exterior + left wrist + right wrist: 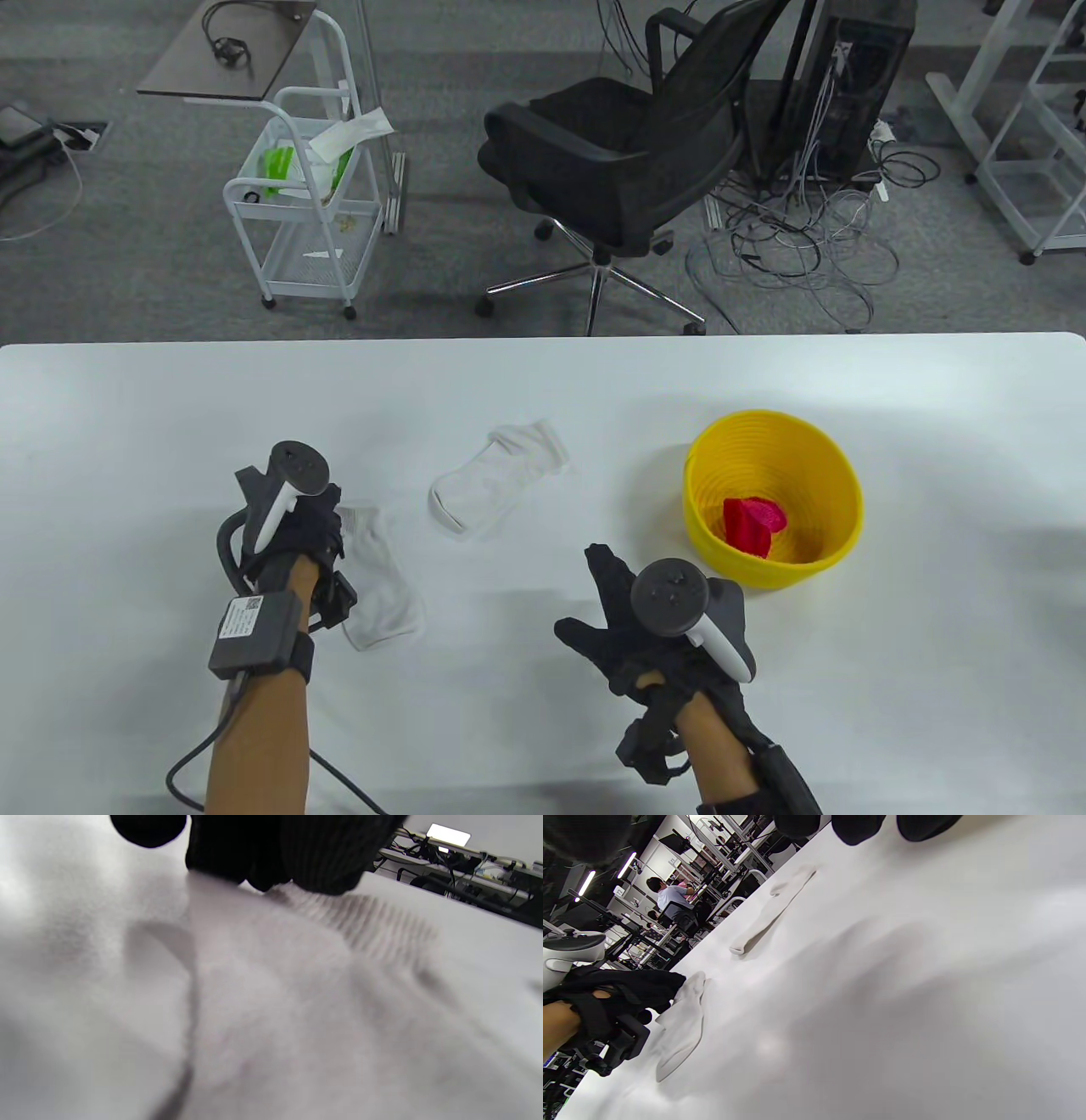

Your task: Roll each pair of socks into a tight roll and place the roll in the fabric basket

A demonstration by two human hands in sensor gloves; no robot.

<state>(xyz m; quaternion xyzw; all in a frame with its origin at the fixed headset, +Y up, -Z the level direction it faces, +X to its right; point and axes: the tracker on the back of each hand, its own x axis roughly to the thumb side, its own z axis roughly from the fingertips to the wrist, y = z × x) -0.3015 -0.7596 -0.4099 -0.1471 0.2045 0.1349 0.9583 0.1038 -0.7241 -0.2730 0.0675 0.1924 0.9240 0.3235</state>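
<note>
Fingers of the left hand (293, 531) press or pinch the near white sock (382, 586), lower left; which is unclear. Right hand (653, 628) hovers spread, empty. Second white sock (496, 492) lies apart at centre, so rolling unpaired risks a loose roll beside the yellow woven basket (836, 526).

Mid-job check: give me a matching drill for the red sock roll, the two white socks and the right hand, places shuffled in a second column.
1. red sock roll
2. near white sock
3. far white sock
4. right hand

a. under the left hand's fingers
b. over bare table, touching nothing
c. inside the yellow basket
d. lying alone mid-table

Pairs: 1-c, 2-a, 3-d, 4-b
</note>
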